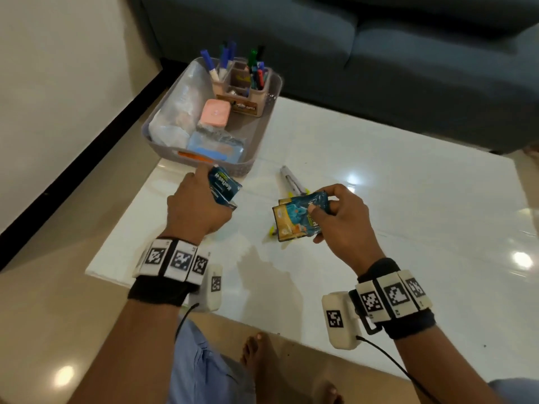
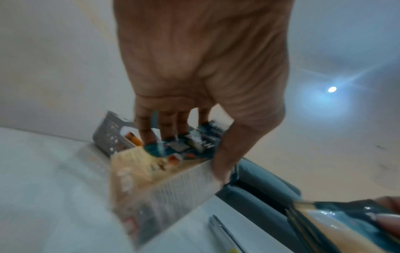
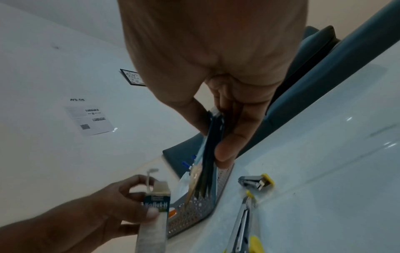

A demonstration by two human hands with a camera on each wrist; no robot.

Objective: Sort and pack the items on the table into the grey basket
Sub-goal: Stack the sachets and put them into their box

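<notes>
The grey basket (image 1: 243,167) stands at the table's far left and holds a pen organiser, plastic bags, a pink box and a blue pack. Just in front of its near wall, my left hand (image 1: 217,185) grips a small blue and white carton (image 1: 224,186), seen close in the left wrist view (image 2: 164,172). To the right, my right hand (image 1: 319,212) pinches a stack of blue and orange sachets (image 1: 300,217) above the table. In the right wrist view its thumb and fingers clamp the sachets (image 3: 208,154) edge-on, with the basket (image 3: 194,212) behind.
A metal tool with yellow parts (image 1: 291,180) lies on the white table (image 1: 408,199) between the hands, and a small yellow-capped metal clip piece (image 3: 256,181) lies beside it. A dark sofa (image 1: 379,53) runs behind the table. My bare feet stand below the near edge.
</notes>
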